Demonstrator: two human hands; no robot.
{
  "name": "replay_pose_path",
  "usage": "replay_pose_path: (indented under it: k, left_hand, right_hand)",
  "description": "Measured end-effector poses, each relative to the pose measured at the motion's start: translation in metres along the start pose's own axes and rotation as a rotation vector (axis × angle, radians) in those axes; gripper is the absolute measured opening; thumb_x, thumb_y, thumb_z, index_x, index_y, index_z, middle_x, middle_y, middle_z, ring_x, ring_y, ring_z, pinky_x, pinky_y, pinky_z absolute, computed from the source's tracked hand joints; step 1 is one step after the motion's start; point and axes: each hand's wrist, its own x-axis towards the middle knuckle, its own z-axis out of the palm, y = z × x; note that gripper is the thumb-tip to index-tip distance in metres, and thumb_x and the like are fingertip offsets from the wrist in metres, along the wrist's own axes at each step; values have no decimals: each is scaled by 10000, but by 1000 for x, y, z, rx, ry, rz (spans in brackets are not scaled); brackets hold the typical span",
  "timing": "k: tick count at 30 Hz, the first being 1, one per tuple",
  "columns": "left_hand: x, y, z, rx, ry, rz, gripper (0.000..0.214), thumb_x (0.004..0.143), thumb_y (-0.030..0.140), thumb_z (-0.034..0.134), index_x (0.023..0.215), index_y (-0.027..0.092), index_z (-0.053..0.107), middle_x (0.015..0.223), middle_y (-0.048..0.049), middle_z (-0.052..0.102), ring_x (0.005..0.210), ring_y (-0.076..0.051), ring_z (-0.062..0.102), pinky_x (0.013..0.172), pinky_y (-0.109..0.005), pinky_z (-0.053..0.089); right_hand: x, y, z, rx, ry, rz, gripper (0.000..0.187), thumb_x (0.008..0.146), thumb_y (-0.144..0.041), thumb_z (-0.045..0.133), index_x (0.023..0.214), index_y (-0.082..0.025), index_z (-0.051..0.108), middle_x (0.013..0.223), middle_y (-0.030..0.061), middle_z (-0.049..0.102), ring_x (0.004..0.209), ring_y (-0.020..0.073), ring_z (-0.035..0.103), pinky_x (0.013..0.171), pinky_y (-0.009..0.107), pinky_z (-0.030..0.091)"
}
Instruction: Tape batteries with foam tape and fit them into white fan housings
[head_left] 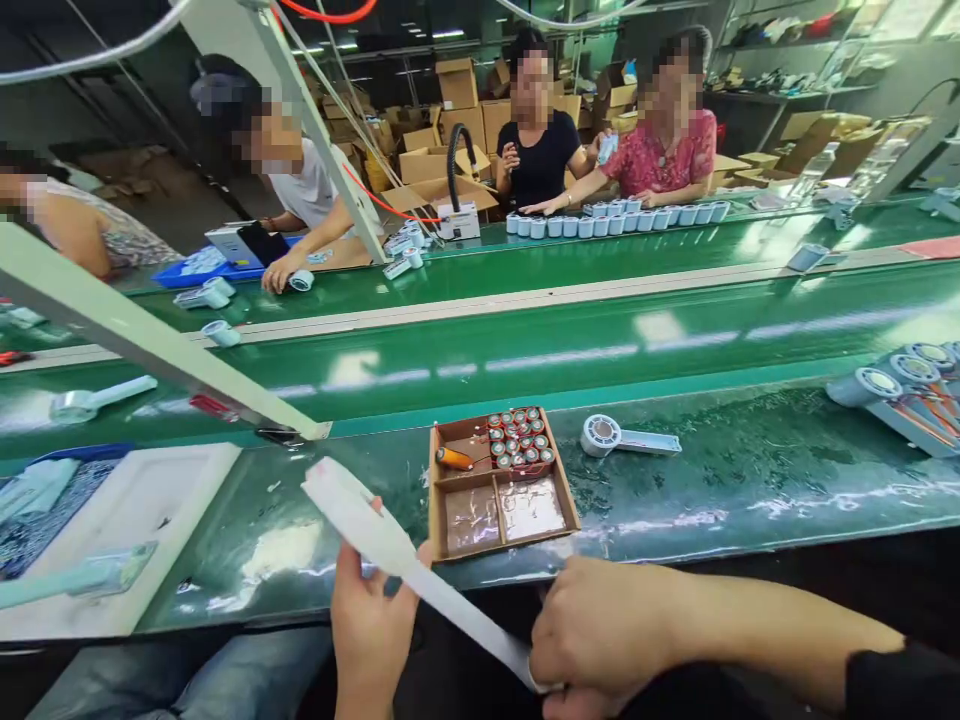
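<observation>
A long white strip (465,620) runs slantwise between my two hands, with a broad, flat far end and a narrower near end. My left hand (375,610) grips the broad part, thumb and fingers on either side; a fingertip shows by its upper edge. The narrow end disappears into my closed right hand (600,625). Whether the strip is tape or a stiff piece cannot be told. Just beyond my hands sits a divided cardboard box (442,555). One back compartment holds several battery cells with wires, and an orange cell (454,459) lies in the other.
A pale blue fan part (602,435) with a handle lies right of the box. More wired fan parts (877,390) stand at far right. A white board (187,490) lies left, below a slanted metal post (150,330). Co-workers sit across the green conveyor (480,370).
</observation>
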Motion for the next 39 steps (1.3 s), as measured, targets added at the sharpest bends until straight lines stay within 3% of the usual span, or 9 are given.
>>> replay_pose_path:
  k: [5, 11, 14, 17, 21, 26, 32, 37, 39]
  left_hand:
    - [-41, -24, -2, -180, 6, -269, 726, 818, 542, 735, 1462, 286, 517, 1435, -101, 579, 1290, -316, 599, 971, -417, 614]
    - [-57, -33, 1, 26, 15, 3, 652, 850, 519, 729, 1417, 251, 551, 1463, -129, 546, 1377, -359, 495, 981, -472, 588]
    - [-58, -34, -5, 202, 77, 281, 573, 885, 376, 716, 1410, 226, 541, 1355, -142, 616, 1334, -371, 506, 1062, -540, 500]
    - [-57, -25, -11, 359, 115, 453, 468, 877, 186, 684, 1332, 183, 576, 1257, -160, 665, 1279, -388, 525, 1085, -567, 427]
    - [-52, 2, -7, 407, 76, 450, 394, 885, 130, 651, 1275, 178, 622, 1233, -162, 696, 1189, -377, 583, 1076, -567, 395]
    - [-42, 31, 11, 390, 17, 512, 376, 945, 172, 599, 1318, 197, 637, 1295, -155, 701, 1125, -325, 642, 1045, -521, 384]
    - [-27, 47, 23, 545, 35, 677, 628, 904, 195, 684, 1503, 288, 517, 1317, -75, 711, 968, -267, 634, 936, -470, 409]
    - [-31, 66, 50, 575, 105, 750, 843, 883, 393, 743, 1610, 197, 363, 1164, -132, 738, 946, -298, 607, 862, -451, 417]
    - [-37, 73, 60, 553, 107, 753, 902, 885, 453, 743, 1627, 166, 317, 1130, -156, 725, 956, -308, 605, 859, -450, 426]
  right_hand:
    - [67, 60, -48, -104, 243, 319, 258, 1059, -416, 587, 961, -212, 711, 932, 24, 714, 845, 181, 663, 668, 257, 415]
    - [138, 110, -65, -126, 169, 461, 206, 860, -328, 823, 848, -134, 755, 964, 124, 693, 922, 305, 682, 769, 346, 525]
    - [119, 109, -61, -33, 270, 404, 134, 914, -302, 757, 925, -170, 740, 1117, 82, 693, 1021, 234, 671, 883, 307, 531]
    - [73, 96, -59, 383, 524, 352, 235, 971, -361, 700, 1089, -162, 658, 1221, 90, 686, 981, 181, 691, 880, 294, 561]
    - [22, 64, -49, 825, 772, 326, 456, 811, -512, 871, 1024, -179, 644, 820, 20, 717, 693, 173, 678, 639, 264, 559]
    - [5, 42, -26, 784, 853, 456, 454, 763, -572, 894, 797, -190, 652, 659, -21, 650, 563, 124, 578, 507, 214, 442]
    - [-12, 52, -9, 1294, 861, 446, 469, 754, -450, 922, 1095, -202, 716, 1004, 49, 753, 954, 255, 733, 846, 330, 609]
    - [-8, 49, 14, 1576, 1457, 301, 471, 879, -411, 848, 1264, -225, 649, 1128, 64, 742, 1006, 223, 724, 893, 325, 594]
    - [-10, 47, 19, 1632, 1559, 303, 473, 877, -399, 858, 1256, -217, 642, 1139, 73, 741, 1001, 214, 723, 877, 303, 591]
